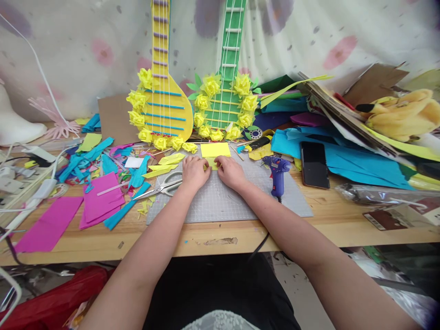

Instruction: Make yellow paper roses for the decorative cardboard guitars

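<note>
Both my hands rest on the grey cutting mat (pixel 227 201), meeting over a small piece of yellow paper (pixel 211 163). My left hand (pixel 193 172) and my right hand (pixel 231 172) each pinch that piece with curled fingers, so most of it is hidden. Just beyond lies a square of yellow paper (pixel 215 150). Scissors (pixel 161 188) lie left of my left hand. A purple glue gun (pixel 277 170) stands right of my right hand.
Two paper guitars, yellow (pixel 165 105) and green (pixel 225 103), lean against the wall, ringed with yellow paper flowers. Blue, pink and yellow scraps litter the wooden table at left. A black phone (pixel 314 164), blue sheets, cardboard and a yellow plush toy (pixel 402 114) crowd the right.
</note>
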`<state>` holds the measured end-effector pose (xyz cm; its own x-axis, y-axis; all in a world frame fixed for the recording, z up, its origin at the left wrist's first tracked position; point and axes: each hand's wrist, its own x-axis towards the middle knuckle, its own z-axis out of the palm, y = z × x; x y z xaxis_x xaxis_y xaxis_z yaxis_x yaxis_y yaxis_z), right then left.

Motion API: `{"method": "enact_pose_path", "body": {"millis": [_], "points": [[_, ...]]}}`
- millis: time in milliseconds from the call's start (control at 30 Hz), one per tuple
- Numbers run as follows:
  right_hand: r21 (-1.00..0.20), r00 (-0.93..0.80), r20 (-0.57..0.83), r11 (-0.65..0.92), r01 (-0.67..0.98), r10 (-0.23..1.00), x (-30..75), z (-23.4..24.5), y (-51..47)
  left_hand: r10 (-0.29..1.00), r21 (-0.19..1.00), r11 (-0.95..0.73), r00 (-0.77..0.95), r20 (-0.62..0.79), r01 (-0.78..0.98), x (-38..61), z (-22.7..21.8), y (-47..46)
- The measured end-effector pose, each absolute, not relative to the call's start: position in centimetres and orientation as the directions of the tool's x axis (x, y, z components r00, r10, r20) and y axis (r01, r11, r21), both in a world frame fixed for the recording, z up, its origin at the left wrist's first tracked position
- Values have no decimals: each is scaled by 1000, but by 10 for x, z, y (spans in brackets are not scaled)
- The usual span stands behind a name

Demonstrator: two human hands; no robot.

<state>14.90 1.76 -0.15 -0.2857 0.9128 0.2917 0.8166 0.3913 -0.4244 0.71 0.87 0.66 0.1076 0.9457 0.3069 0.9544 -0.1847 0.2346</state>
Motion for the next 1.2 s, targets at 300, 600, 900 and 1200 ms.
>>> {"method": "enact_pose_path", "body": {"millis": [300,600,900,1200], "points": [[-388,-309,270,397,832,912,150,-2,18,967,257,-118,52,250,959,8,10,10],[-446,-323,275,418,792,906,153,-5,21,970,456,-184,87,226,871,-8,9,14],[-880,-72,278,284,380,958,164,-12,38,997,672,-75,43,64,737,-13,16,49],[-938,66,254,229,259,965,169,-7,37,971,511,-23,140,-193,859,4,43,46]]}}
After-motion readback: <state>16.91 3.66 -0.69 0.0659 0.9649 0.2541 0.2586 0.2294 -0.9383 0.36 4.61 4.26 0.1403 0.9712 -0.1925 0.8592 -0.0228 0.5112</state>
